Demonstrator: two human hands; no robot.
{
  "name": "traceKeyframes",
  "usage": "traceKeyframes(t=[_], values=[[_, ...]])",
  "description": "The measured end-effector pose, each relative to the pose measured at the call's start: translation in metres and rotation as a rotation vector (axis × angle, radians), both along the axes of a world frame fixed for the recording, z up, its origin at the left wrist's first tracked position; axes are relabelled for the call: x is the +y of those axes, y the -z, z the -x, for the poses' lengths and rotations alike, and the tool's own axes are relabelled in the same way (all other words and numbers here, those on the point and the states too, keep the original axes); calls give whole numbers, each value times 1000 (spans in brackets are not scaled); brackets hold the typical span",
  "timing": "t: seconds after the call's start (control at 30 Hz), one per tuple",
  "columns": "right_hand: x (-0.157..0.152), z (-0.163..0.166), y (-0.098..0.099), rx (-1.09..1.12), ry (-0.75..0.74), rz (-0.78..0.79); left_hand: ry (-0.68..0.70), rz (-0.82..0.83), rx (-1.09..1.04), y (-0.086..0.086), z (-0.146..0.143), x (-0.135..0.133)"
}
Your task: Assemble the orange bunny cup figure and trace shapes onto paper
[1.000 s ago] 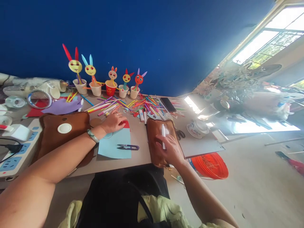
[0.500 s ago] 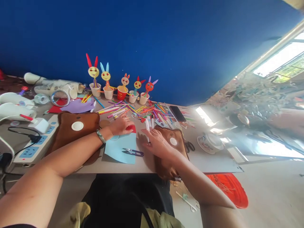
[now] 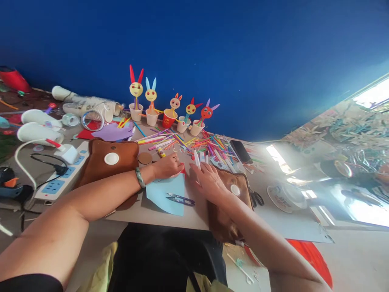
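Note:
My left hand [image 3: 167, 166] is closed, its fingers curled over a bit of red paper [image 3: 183, 170] at the top edge of a light blue sheet [image 3: 165, 202]. What the fingertips grip is partly hidden. A pair of thread snips [image 3: 181, 199] lies on the blue sheet. My right hand [image 3: 209, 181] holds a white marker [image 3: 197, 159] upright between thumb and fingers, its lower end mostly hidden. The right wrist lies across a brown plush hot-water bag [image 3: 225, 227]. A second brown bag [image 3: 99, 162] lies beside my left forearm.
Several paper-cup rabbit figures [image 3: 152, 117] stand along the blue wall. Coloured sticks [image 3: 212, 142] are strewn before them, with a phone [image 3: 241, 152] to the right. A power strip [image 3: 62, 174] with cables, paper cups [image 3: 39, 132] and clear tape [image 3: 92, 120] are at left. Black-handled scissors [image 3: 257, 198] lie at right.
The view has shifted left, so the scene sits further right. My left fingers have curled more tightly over the red paper. The right hand has hardly moved.

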State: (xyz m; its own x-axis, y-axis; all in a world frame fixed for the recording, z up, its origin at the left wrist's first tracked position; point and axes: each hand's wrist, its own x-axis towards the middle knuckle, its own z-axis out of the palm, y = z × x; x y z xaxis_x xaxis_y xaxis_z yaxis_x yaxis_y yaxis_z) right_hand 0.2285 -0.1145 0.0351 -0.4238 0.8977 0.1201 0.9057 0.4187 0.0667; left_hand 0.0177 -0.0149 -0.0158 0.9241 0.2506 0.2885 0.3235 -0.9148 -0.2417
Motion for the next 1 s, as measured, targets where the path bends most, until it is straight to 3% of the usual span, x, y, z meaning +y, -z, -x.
traceKeyframes(t=[0.2,0.67,0.8,0.9,1.0], values=[[-4,-8,6,-15,29,-37,-9,88,-35,0,1,4],[-71,-24,-10,46,40,72,-74,80,-63,3,0,12],[-63,-35,-13,37,105,8,-83,71,-90,0,1,11],[-44,-48,-16,30,232,-75,-94,92,-93,-3,1,8],[-19,-57,-19,22,352,-55,-123,152,-86,-5,1,7]])
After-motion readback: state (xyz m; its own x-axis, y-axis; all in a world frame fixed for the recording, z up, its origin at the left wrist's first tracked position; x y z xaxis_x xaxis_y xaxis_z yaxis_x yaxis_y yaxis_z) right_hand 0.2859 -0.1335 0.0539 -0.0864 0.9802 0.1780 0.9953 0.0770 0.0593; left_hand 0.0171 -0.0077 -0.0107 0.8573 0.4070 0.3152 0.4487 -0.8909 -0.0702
